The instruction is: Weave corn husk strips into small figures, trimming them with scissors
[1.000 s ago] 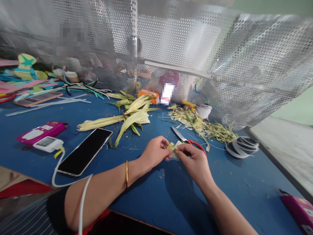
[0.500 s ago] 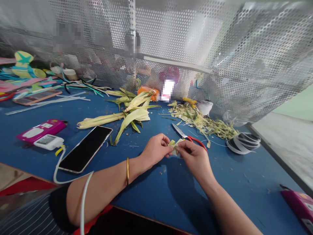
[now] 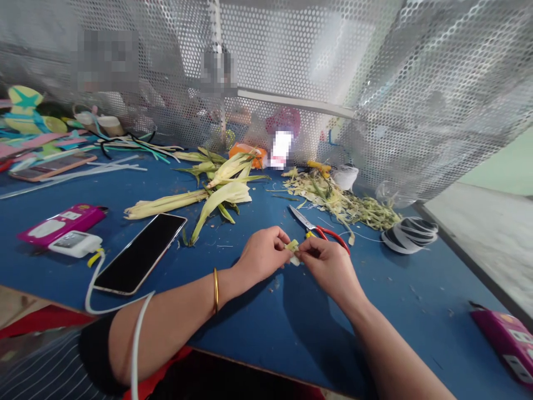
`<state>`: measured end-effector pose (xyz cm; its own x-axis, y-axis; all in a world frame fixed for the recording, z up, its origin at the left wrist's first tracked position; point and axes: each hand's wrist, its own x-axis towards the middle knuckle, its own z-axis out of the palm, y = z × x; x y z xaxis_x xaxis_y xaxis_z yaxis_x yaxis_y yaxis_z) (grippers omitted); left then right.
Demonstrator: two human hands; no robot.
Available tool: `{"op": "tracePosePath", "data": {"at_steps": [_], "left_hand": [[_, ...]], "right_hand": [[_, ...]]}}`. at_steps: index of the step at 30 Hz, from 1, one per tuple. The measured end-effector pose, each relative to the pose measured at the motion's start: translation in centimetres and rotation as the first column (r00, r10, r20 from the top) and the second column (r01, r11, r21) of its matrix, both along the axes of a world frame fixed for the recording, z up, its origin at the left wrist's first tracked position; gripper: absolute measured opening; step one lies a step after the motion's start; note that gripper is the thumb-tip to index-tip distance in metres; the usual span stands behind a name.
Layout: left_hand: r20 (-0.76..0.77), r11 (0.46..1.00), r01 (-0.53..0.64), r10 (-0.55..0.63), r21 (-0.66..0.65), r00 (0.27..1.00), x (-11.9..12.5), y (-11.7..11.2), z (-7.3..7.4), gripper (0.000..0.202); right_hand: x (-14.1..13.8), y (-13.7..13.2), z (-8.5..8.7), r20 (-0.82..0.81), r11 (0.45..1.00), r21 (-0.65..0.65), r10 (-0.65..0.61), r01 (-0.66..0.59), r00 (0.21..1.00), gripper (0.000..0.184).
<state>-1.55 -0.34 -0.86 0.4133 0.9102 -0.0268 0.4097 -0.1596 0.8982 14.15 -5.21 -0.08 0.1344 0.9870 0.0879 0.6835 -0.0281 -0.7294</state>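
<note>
Between my two hands is a small pale green-yellow piece of corn husk (image 3: 293, 253), pinched from both sides. My left hand (image 3: 266, 251), below a gold bangle (image 3: 216, 290), grips its left side with thumb and fingers. On its right side my right hand (image 3: 327, 266) closes thumb against forefinger; the fingertips partly hide the piece. Scissors with red handles (image 3: 318, 229) lie just beyond my right hand, blades pointing away to the left. Farther back, a heap of whole corn husks (image 3: 227, 186) rests on the blue table (image 3: 250, 316).
Husk scraps (image 3: 333, 197) are piled at the back right, beside a spool of white line (image 3: 410, 234). A black phone (image 3: 141, 253) and a magenta pack (image 3: 62, 222) lie left. A white cable (image 3: 137, 333) crosses my left forearm. A perforated screen (image 3: 291, 55) stands behind.
The view has shifted slightly, so the table things appear a little farther left. Both hands keep their pinch, and the husk piece between them has turned and looks more bunched.
</note>
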Motion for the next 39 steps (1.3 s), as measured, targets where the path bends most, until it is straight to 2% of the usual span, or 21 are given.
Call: {"op": "tracePosePath", "data": {"at_steps": [6, 13, 19, 26, 31, 36, 39], "left_hand": [[-0.162, 0.983, 0.031, -0.002, 0.178, 0.987, -0.1, -0.5, 0.8, 0.006], [-0.285, 0.958, 0.079, 0.003, 0.275, 0.958, -0.1, -0.9, 1.2, 0.01], [-0.279, 0.963, 0.053, 0.024, 0.265, 0.96, -0.2, -0.8, 1.3, 0.006], [-0.283, 0.962, 0.083, -0.006, 0.261, 0.959, -0.1, -0.9, 1.3, 0.018], [-0.293, 0.957, 0.104, -0.02, 0.272, 0.956, -0.2, -1.0, 1.3, 0.017], [-0.228, 0.97, 0.074, -0.02, 0.232, 0.973, -0.2, -0.9, 1.4, 0.017], [-0.199, 0.978, 0.06, -0.019, 0.201, 0.98, -0.1, -0.8, 1.3, 0.021]], "right_hand": [[-0.2, 0.0, 0.8, 0.029, 0.995, -0.092, -0.037, 0.04, 0.999, 0.012], [-0.1, 0.3, 0.4, -0.061, 0.99, -0.141, -0.033, 0.024, 0.998, 0.014], [0.1, 0.5, -0.4, -0.171, 0.996, -0.091, 0.009, -0.025, 0.985, 0.02], [-0.2, 0.5, -0.2, -0.191, 0.996, -0.083, -0.037, 0.021, 0.981, 0.019], [-0.7, 0.4, -0.3, -0.251, 0.997, -0.044, -0.078, 0.069, 0.965, 0.02], [-1.2, 0.3, -0.7, -0.522, 0.998, 0.027, -0.037, 0.06, 0.852, 0.017], [-1.2, 0.2, -0.7, -0.574, 0.996, 0.082, 0.013, 0.041, 0.819, 0.021]]}}
